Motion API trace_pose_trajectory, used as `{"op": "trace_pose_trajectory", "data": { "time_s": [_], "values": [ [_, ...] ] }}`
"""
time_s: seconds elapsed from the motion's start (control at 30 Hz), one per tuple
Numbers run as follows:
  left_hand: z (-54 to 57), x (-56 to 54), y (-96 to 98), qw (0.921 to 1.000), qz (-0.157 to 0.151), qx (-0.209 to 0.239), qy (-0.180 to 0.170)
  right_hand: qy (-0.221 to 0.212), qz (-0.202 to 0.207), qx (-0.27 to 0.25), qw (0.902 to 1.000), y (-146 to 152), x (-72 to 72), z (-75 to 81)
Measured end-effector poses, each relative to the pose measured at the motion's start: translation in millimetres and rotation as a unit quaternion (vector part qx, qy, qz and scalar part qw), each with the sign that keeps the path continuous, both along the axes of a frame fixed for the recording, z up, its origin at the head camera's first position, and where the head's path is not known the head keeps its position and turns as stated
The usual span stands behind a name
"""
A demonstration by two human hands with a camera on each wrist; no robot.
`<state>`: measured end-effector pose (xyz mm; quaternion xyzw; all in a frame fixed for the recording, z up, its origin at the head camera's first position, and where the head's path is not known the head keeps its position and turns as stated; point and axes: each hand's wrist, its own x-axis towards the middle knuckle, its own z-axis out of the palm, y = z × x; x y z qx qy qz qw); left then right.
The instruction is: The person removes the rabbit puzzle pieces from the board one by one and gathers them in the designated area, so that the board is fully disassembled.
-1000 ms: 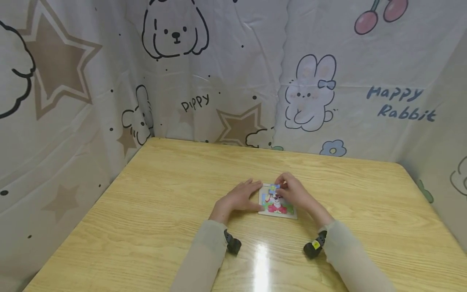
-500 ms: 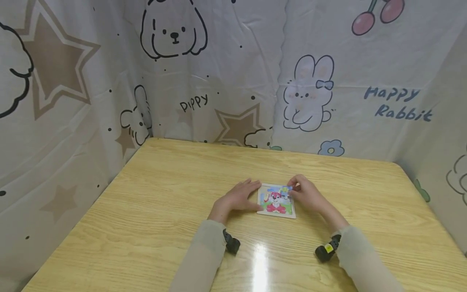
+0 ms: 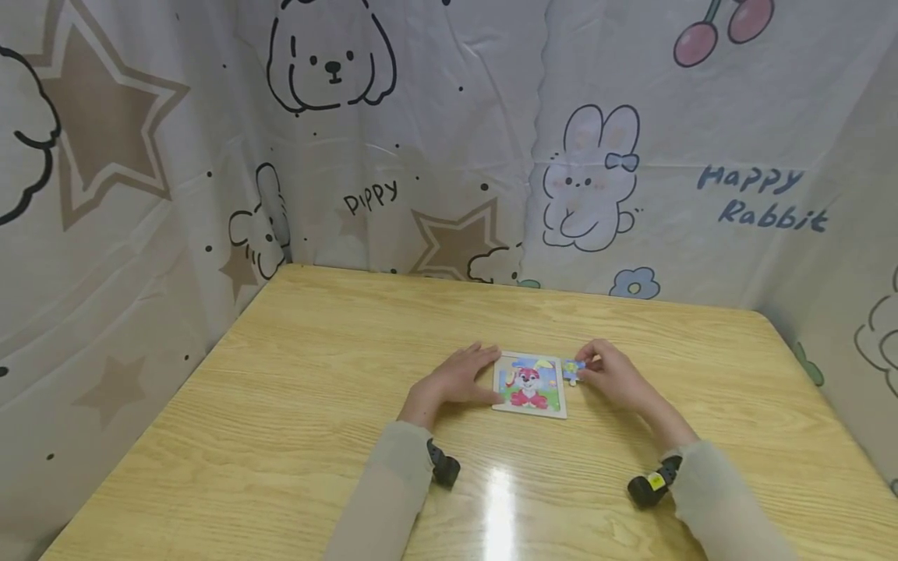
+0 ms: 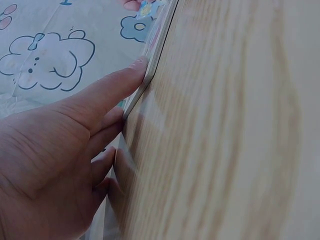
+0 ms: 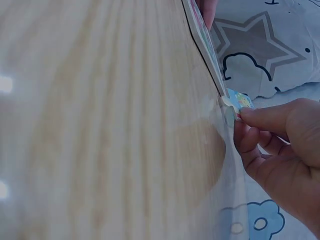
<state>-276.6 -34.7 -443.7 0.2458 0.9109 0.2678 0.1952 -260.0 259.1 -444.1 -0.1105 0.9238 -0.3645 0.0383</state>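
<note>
Before cartoon-printed curtains (image 3: 393, 156), a wood-grain table (image 3: 337, 374) bears a framed jigsaw puzzle (image 3: 528, 388), the wide-spread left hand (image 3: 456, 379) touching it at nine o'clock, the right hand (image 3: 613, 375) pinching a jigsaw piece (image 3: 571, 369) just beyond three, the left palm (image 4: 40, 160) visible only in the left wrist view.

Bare hands number two — one left hand (image 3: 454, 382), one right hand (image 3: 614, 379). There is one square, pale-framed puzzle (image 3: 528, 386) with a pink cartoon animal, and one loose blue-and-yellow puzzle piece (image 3: 572, 369). Two small black wrist cameras (image 3: 445, 469), two pale beige fabric sleeves (image 3: 386, 491) and one yellowish wood-grain desk (image 3: 316, 389) make up the plainer counts. On the pale printed cloth (image 3: 421, 152) the head view gives one white long-eared rabbit (image 3: 591, 187), two round pink cherries (image 3: 696, 45) and one blue five-petalled flower (image 3: 645, 285).
</note>
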Motion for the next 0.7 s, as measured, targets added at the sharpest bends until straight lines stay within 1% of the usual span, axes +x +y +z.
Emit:
{"op": "trace_pose_trajectory", "data": {
  "time_s": [0.3, 0.47, 0.57, 0.7],
  "values": [
    [1.2, 1.2, -0.5, 1.0, 0.001, -0.004, -0.003, 0.006, 0.005, 0.001, 1.0, 15, 2.3, -0.3],
    [0.8, 0.4, -0.7, 1.0, -0.001, -0.001, 0.001, 0.017, 0.017, 0.02, 0.9995, 18, 0.9, 0.9],
    [-0.6, -1.1, -0.8, 0.9999, -0.006, 0.0, 0.008, 0.016, 0.026, 0.029, 0.9991, 19, -1.3, 1.1],
    [-1.7, -2.5, -0.3, 0.9999, -0.009, -0.004, 0.008, 0.007, 0.038, 0.034, 0.9987, 20, -3.8, 2.1]
  ]
}}
